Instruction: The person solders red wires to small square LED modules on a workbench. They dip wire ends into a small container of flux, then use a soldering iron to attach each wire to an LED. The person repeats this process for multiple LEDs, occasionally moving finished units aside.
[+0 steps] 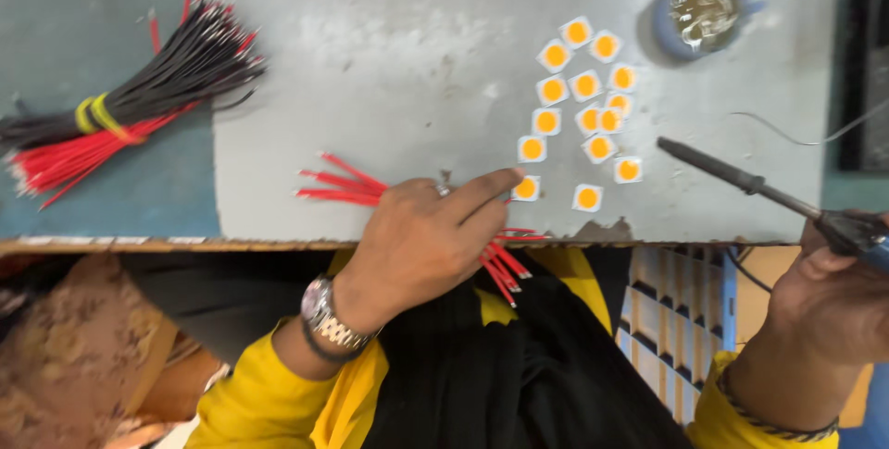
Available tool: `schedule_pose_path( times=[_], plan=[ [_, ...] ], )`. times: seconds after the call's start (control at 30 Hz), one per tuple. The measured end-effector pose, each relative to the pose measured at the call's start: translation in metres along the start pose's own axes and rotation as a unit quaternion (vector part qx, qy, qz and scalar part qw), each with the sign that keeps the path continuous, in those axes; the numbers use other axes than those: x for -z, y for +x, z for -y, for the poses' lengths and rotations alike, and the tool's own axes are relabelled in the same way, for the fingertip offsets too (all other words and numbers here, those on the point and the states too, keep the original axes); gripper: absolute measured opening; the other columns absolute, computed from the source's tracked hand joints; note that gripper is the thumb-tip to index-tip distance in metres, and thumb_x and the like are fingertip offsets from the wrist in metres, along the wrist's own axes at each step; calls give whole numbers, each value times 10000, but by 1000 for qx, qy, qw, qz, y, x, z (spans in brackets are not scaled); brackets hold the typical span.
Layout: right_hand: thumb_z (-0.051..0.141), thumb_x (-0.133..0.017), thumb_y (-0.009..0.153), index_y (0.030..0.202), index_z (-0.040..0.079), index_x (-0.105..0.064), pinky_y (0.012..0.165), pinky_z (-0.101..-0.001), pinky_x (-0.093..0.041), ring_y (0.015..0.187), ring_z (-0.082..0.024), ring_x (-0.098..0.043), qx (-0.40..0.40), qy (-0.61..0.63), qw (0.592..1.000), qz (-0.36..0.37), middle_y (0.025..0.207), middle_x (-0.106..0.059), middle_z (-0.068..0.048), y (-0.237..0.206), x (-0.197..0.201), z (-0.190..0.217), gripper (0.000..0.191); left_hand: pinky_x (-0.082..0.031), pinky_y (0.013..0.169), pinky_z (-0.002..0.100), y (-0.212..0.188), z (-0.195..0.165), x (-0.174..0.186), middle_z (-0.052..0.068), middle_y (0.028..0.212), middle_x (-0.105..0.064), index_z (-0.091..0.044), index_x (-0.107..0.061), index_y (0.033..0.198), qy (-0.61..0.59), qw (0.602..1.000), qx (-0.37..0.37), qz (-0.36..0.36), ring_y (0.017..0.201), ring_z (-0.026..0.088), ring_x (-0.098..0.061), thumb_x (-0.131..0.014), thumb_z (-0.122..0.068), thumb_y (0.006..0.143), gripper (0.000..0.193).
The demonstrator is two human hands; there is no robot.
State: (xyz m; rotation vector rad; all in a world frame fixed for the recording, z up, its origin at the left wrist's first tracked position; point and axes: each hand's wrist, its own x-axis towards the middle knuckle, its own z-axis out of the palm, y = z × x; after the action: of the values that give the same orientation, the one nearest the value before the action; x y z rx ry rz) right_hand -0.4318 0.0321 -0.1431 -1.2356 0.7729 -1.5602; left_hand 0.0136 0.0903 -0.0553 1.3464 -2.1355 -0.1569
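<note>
My left hand (428, 238) grips a small bunch of short red wires (341, 184) that stick out on both sides of the fist, and its index finger reaches to a small white square chip with an orange centre (526, 188). Several more such chips (585, 97) lie in a loose cluster on the grey board (389, 69). My right hand (833, 296) holds a soldering iron (741, 178) by its handle, with the dark tip pointing left, just right of the chips.
A bundle of black and red wires (120, 106) tied with a yellow band lies at the left. A round tin with shiny metal inside (701, 9) stands at the back right. The board's front edge runs above my lap.
</note>
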Motion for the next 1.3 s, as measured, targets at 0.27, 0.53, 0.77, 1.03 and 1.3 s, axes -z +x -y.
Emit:
schedule_pose_path(
  times=[0.27, 0.53, 0.77, 1.03, 1.3],
  plan=[
    [337, -546, 1142, 991, -28, -573, 576, -252, -362, 612, -166, -460, -17, -71, 995, 62, 860, -581, -153, 0, -53, 18, 396, -483, 551, 355, -5, 6, 3, 65, 1211, -719, -61, -592, 853, -13, 1000, -25, 3, 549, 225, -586, -664, -83, 849, 75],
    [349, -654, 1012, 1015, -41, -650, 566, -221, -439, 605, -153, -502, -85, -165, 961, 205, 791, -621, -153, 35, -120, 46, 390, -481, 537, 349, -7, 14, 5, 86, 1139, -717, -45, -597, 860, 3, 1000, -21, -14, 545, 206, -594, -665, -82, 841, 79],
    [389, -676, 954, 1001, -24, -667, 547, -226, -440, 608, -164, -540, -90, -190, 943, 257, 803, -647, -160, 57, -139, 41, 416, -473, 528, 337, -5, 23, 6, 84, 1147, -723, -55, -587, 837, 3, 999, -16, -28, 527, 178, -575, -674, -91, 845, 94],
    [382, -588, 1014, 1027, 11, -650, 570, -224, -446, 629, -138, -519, -39, -220, 940, 256, 915, -658, -132, 49, -109, 29, 377, -479, 526, 328, -6, 27, 5, 102, 1146, -729, -61, -589, 840, 9, 1000, -11, -27, 520, 164, -576, -673, -105, 854, 96],
    [379, -559, 1032, 1060, 2, -610, 569, -229, -460, 665, -138, -479, -69, -221, 945, 230, 937, -571, -118, 47, -102, 35, 382, -482, 528, 332, -5, 26, 6, 111, 1141, -722, -57, -594, 856, 7, 1000, -14, -18, 532, 171, -590, -672, -101, 855, 89]
  ],
)
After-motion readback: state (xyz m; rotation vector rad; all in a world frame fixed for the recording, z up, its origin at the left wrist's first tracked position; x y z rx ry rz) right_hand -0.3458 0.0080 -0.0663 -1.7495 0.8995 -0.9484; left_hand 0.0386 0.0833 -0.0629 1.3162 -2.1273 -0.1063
